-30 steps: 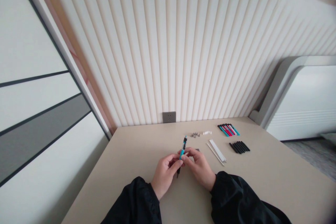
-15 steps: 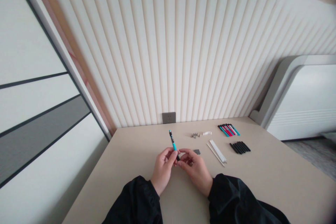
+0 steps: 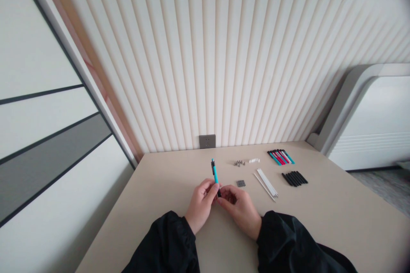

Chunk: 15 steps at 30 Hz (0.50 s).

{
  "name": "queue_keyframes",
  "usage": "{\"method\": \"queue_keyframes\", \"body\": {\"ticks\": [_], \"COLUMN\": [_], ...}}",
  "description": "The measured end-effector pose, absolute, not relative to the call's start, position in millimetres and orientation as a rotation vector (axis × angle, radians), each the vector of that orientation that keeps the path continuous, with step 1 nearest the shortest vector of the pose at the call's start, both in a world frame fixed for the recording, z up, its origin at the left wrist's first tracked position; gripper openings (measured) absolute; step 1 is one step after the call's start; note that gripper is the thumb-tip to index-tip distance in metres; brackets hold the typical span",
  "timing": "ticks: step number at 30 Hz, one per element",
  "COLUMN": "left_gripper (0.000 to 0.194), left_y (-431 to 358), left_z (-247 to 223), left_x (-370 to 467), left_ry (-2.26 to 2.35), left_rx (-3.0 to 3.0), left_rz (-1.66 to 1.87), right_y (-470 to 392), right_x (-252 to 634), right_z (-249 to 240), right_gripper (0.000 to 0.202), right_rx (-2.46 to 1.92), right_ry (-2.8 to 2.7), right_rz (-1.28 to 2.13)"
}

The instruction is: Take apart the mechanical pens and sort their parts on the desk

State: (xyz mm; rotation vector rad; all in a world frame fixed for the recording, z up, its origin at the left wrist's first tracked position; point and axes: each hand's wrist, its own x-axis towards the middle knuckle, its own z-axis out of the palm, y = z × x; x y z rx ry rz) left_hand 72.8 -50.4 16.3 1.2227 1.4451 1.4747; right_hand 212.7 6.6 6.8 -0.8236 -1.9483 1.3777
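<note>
A blue and black pen (image 3: pixel 215 175) stands nearly upright between my hands, its clip end up and its black grip end down. My left hand (image 3: pixel 202 202) is closed around the middle of the barrel, thumb in front. The fingers of my right hand (image 3: pixel 238 207) pinch the black lower end. The pen's tip is hidden by my fingers. Just behind my right hand lies a small cluster of dark grey springs or similar short pieces (image 3: pixel 241 183).
Right of my hands lie white refill tubes (image 3: pixel 266 183), several black grips (image 3: pixel 294 178) and a row of coloured barrels (image 3: pixel 281 157). Small grey cone tips (image 3: pixel 239 163) and white pieces (image 3: pixel 254 160) sit farther back. A wall socket (image 3: pixel 207 141) is behind the table (image 3: pixel 166 179).
The pen has turned slightly within my fingers, so less of its clip side faces me. My right fingers have curled in closer at its lower end. The view has shifted a little.
</note>
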Motion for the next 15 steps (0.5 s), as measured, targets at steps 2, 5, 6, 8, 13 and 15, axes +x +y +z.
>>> {"method": "queue_keyframes", "body": {"ticks": [2,5,6,8,13,15], "left_gripper": [0.036,0.033,0.032,0.031,0.029,0.030], "left_y": [-50.9,-52.0,-52.3,-52.7,-54.3,-55.3], "left_z": [17.1,17.7,17.9,18.6,20.9,20.7], "left_x": [72.4,71.7,71.5,71.7,73.4,74.1], "left_ry": [1.450,1.434,1.428,1.412,1.372,1.349], "left_rx": [1.254,1.342,1.366,1.395,1.425,1.394], "left_rz": [1.453,1.450,1.456,1.466,1.453,1.422], "right_y": [6.4,6.6,6.8,7.4,7.9,7.4], "right_x": [214.0,215.5,215.8,215.8,216.1,217.3], "right_z": [7.1,5.2,4.0,1.3,0.2,3.6], "right_gripper": [0.014,0.015,0.015,0.015,0.017,0.020], "right_rx": [-0.760,-0.664,-0.648,-0.644,-0.649,-0.582], "right_ry": [-1.980,-2.016,-2.019,-2.019,-1.998,-2.029], "right_rz": [1.371,1.397,1.413,1.442,1.480,1.487]}}
